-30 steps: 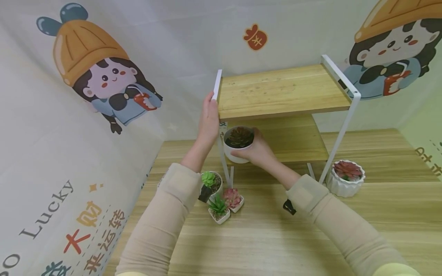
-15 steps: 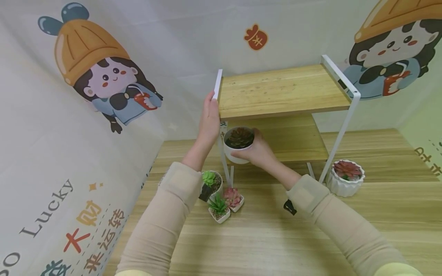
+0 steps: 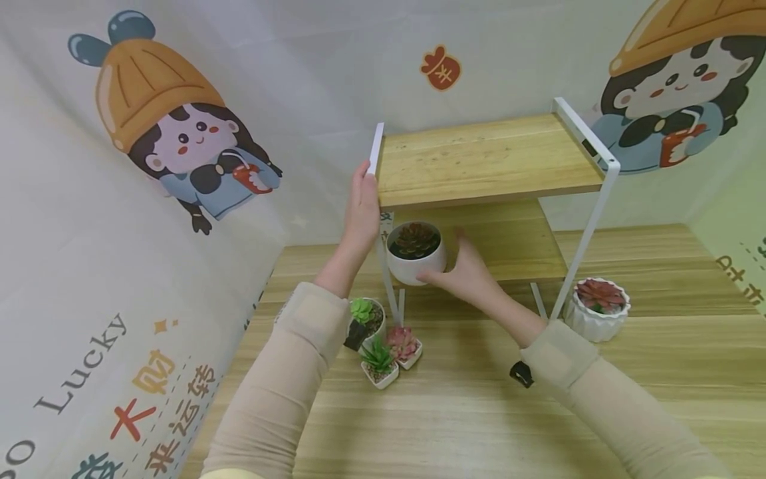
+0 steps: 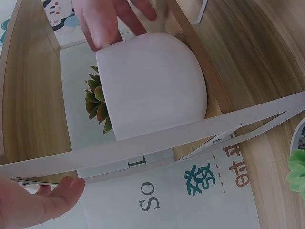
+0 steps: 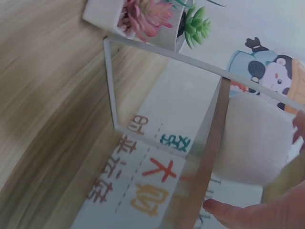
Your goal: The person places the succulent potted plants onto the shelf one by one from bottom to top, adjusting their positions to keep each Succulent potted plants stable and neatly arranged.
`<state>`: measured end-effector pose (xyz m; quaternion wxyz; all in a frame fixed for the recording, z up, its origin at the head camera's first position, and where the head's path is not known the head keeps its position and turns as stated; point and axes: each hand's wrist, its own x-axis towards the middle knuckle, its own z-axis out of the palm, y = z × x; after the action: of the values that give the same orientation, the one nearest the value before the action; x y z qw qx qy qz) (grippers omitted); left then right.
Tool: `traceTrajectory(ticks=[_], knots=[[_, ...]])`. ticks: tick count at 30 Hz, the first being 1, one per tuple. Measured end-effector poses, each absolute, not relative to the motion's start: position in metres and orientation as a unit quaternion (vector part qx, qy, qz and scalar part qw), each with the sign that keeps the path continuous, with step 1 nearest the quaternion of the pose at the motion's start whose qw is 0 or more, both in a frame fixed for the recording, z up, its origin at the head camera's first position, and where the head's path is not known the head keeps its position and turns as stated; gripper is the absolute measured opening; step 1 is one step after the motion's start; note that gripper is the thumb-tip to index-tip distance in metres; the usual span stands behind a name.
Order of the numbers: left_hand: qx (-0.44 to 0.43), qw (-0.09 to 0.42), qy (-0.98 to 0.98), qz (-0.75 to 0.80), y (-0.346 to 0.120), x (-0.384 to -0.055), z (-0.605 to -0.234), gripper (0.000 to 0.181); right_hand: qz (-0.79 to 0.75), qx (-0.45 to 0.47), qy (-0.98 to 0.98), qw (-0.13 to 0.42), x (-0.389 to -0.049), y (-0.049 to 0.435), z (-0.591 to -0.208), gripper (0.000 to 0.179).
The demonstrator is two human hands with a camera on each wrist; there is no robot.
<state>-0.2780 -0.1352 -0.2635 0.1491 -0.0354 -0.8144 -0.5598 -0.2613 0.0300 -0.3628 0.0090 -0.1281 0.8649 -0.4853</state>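
A two-tier wooden shelf (image 3: 491, 159) with white metal side frames stands on the table. My left hand (image 3: 362, 213) holds its left side frame (image 4: 143, 150) near the top; in the left wrist view, fingers and thumb lie on either side of the bar. On the lower board, at its left end, sits a smooth white pot (image 3: 417, 266) with a dark reddish-green succulent (image 4: 96, 100). My right hand (image 3: 473, 273) is spread beside the pot's right side, the thumb close to the pot's front. Whether the thumb still touches it, I cannot tell.
Left of the shelf's foot stand a green succulent pot (image 3: 374, 318), a small spiky green plant (image 3: 378, 359) and a pink succulent (image 3: 403, 342). A fluted white pot (image 3: 598, 319) with a red succulent stands by the right leg. Printed cloth (image 3: 335, 66) hangs behind.
My right hand has loosened from the white pot and drawn back to the right, fingers spread. The pot stays at the lower board's left end. My left hand has kept its place.
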Motion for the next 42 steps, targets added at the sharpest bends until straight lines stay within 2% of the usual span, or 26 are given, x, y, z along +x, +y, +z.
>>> traceTrajectory(ticks=[5,13,20,23,25,29,33,36,42], knots=[[-0.034,0.151,-0.812,-0.562,-0.134,-0.279,-0.264,0.049,-0.414,-0.184,0.891,-0.004,-0.235,0.07,-0.372,0.101],[-0.04,0.154,-0.81,-0.565,-0.135,-0.281,-0.266,0.049,-0.371,-0.311,0.868,-0.111,-0.194,0.144,-0.405,0.076],[-0.039,0.159,-0.809,-0.565,-0.134,-0.28,-0.267,0.049,-0.383,-0.349,0.828,-0.215,-0.196,0.207,-0.428,0.07],[-0.04,0.162,-0.809,-0.564,-0.134,-0.28,-0.267,0.049,-0.388,-0.327,0.829,-0.235,-0.204,0.23,-0.434,0.071],[-0.04,0.162,-0.808,-0.565,-0.133,-0.28,-0.267,0.049,-0.399,-0.285,0.844,-0.216,-0.207,0.242,-0.437,0.074],[-0.04,0.162,-0.808,-0.565,-0.134,-0.28,-0.267,0.049,-0.419,-0.179,0.882,-0.119,-0.213,0.262,-0.442,0.084],[-0.039,0.164,-0.807,-0.566,-0.135,-0.28,-0.266,0.049,-0.429,-0.131,0.892,-0.05,-0.222,0.27,-0.451,0.094],[-0.039,0.162,-0.808,-0.566,-0.134,-0.279,-0.266,0.049,-0.445,-0.12,0.887,-0.029,-0.227,0.271,-0.459,0.098],[-0.042,0.16,-0.808,-0.566,-0.134,-0.28,-0.266,0.049,-0.463,-0.122,0.878,-0.029,-0.235,0.268,-0.47,0.096]])
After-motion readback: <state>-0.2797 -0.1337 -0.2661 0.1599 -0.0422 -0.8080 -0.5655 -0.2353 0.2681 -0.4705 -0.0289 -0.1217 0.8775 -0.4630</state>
